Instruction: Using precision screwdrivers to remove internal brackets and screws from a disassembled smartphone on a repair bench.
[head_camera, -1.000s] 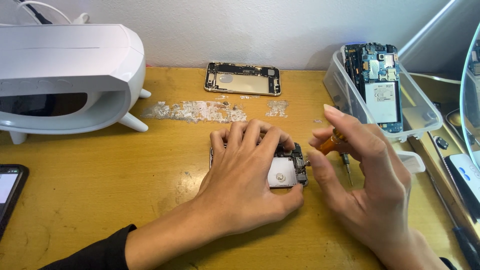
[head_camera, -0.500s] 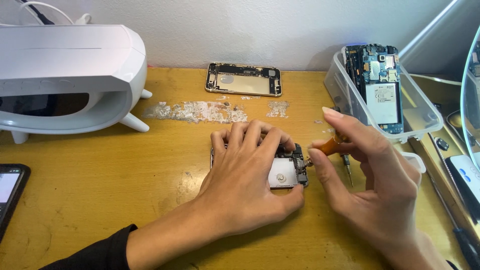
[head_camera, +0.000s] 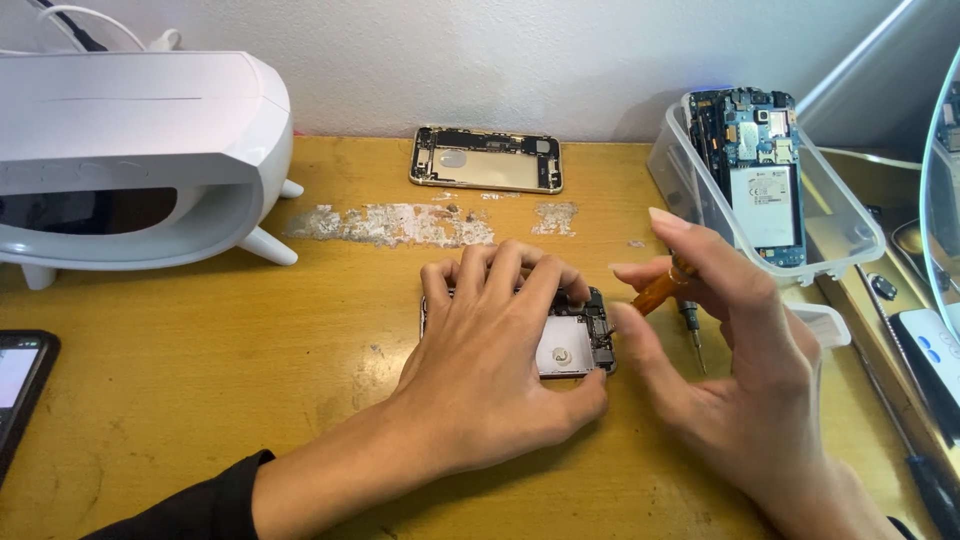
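Two hands are busy mid-desk over an opened phone (head_camera: 570, 345). Left hand (head_camera: 500, 350) lies flat across it, fingers spread over the far edge and thumb hooked on the near edge, a pinning grip that clamps the phone to the desk (head_camera: 250, 400). Right hand (head_camera: 730, 360) pinches a small orange-handled screwdriver (head_camera: 662, 290) between thumb and fingertips, its tip angled down at the phone's right end, where the circuit parts show; whether the tip is seated, I cannot tell.

Looks like the screw-work stage on the phone's innards. My read: the next move calls for a steady vertical tip, light twist, and the left hand not letting the phone skate.

At the far edge lies a gold phone shell (head_camera: 487, 158); a clear tray (head_camera: 850, 235) at the right holds another stripped phone (head_camera: 755, 170).
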